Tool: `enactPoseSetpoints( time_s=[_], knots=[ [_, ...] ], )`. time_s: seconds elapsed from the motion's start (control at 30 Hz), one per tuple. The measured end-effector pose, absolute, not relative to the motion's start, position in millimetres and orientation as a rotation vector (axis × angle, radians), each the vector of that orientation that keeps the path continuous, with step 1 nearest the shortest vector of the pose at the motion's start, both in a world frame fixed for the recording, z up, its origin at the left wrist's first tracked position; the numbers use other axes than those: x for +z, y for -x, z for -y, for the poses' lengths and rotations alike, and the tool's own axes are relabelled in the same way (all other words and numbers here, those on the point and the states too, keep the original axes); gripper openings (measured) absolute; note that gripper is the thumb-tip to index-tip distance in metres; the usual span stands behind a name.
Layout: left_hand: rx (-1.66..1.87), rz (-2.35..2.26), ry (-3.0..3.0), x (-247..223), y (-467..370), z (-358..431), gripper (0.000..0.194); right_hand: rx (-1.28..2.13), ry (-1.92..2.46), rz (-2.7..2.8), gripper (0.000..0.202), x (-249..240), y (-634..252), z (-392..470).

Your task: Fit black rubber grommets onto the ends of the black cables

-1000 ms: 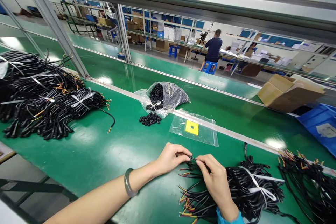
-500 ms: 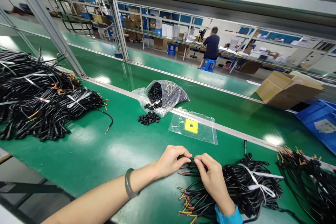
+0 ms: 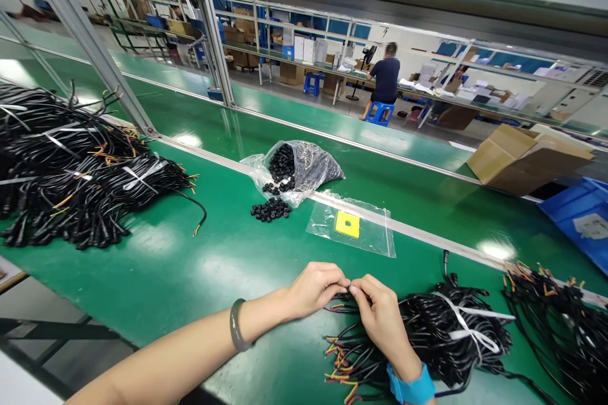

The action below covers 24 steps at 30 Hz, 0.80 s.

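My left hand (image 3: 317,288), with a bangle on the wrist, is closed in a pinch on a small black part, mostly covered by the fingertips. Meeting it tip to tip, my right hand (image 3: 379,311) pinches the end of a black cable. Below and beside the right hand lies a tied bundle of black cables (image 3: 441,329), its bare red and yellow wire ends (image 3: 339,361) pointing left. Farther back, small black ring-like parts (image 3: 270,209) lie loose before a clear plastic bag (image 3: 316,168) full of more of them.
Several cable bundles (image 3: 85,183) are heaped on the left, and another cable pile (image 3: 560,323) is at the right. A zip bag (image 3: 375,237) holds a yellow square piece (image 3: 348,224). A cardboard box (image 3: 522,158) and blue bin (image 3: 579,221) stand back right. A person (image 3: 384,79) sits far off.
Both hands stay together in the same pinch, with the fingertips slightly closer. The view has shifted a little; nothing else has visibly moved on the bench.
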<state>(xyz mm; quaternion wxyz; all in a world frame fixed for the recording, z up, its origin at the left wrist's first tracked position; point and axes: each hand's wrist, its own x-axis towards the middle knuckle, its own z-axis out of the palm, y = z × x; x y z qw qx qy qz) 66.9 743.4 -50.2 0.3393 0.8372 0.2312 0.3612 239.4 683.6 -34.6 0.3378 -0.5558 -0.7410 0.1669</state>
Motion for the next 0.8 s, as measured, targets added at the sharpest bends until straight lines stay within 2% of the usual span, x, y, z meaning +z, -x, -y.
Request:
enactPoseSetpoints(
  time_s=[0.17,0.27,0.4,0.57,0.8],
  knots=[
    [0.875,-0.665,-2.082,-41.9,-69.0,-745.4,0.017,0.441,1.431,1.927,0.025,-28.7,-238.6,-683.9],
    [0.827,-0.798,-1.817,-37.7,-71.6,-749.4,0.013,0.442,1.429,1.909,0.023,-24.9,-241.8,-683.8],
    [0.748,-0.844,-1.555,-39.0,-74.0,-753.8,0.017,0.4,1.457,1.921,0.02,-25.5,-248.1,-683.6],
    [0.791,-0.842,-1.772,-39.4,-72.4,-752.8,0.011,0.428,1.471,1.932,0.025,-31.0,-249.2,-684.3],
    [0.835,-0.775,-2.009,-39.7,-70.6,-750.0,0.014,0.445,1.48,1.931,0.027,-34.3,-247.4,-684.8]
  ],
)
